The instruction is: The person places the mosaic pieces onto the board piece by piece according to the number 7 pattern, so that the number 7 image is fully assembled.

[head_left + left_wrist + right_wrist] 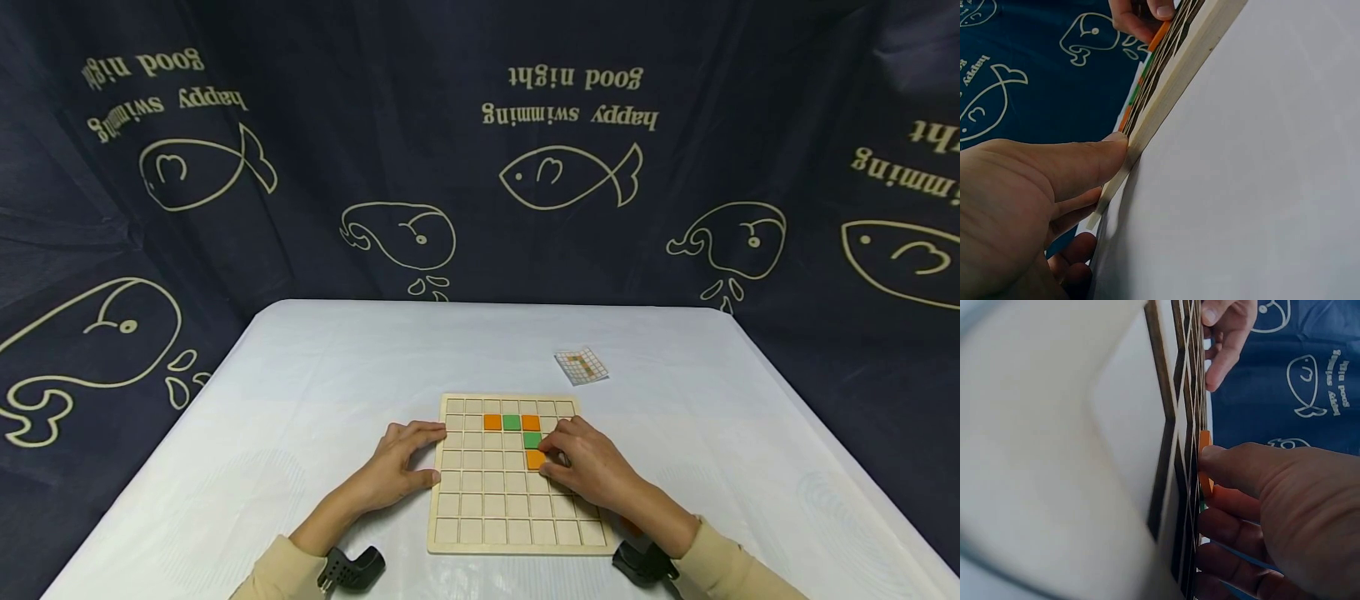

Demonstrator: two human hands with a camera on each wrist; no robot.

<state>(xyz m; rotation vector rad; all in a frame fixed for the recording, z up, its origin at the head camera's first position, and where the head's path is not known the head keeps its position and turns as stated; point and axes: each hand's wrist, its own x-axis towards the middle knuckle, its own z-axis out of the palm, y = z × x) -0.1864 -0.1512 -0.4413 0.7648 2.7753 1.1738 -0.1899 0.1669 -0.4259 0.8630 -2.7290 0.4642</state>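
A square wooden grid board (495, 507) lies on the table. In the head view, a row near its far side holds an orange tile (492, 422), a green tile (512, 422) and another orange tile (530, 422). Below the last one sits a second green tile (532, 440). My right hand (592, 467) pinches the nearest orange tile (1204, 439) between thumb and index finger, right at the grid; in the right wrist view this tile stands tilted. My left hand (393, 471) rests against the board's left edge, its thumb (1107, 156) and fingertips touching the rim.
A small pattern card (582, 367) with a coloured grid lies beyond the board's far right corner. The white tablecloth (360, 358) covers the table, and a dark blue curtain (315, 250) with fish drawings hangs behind it. Something reddish shows beneath my right wrist.
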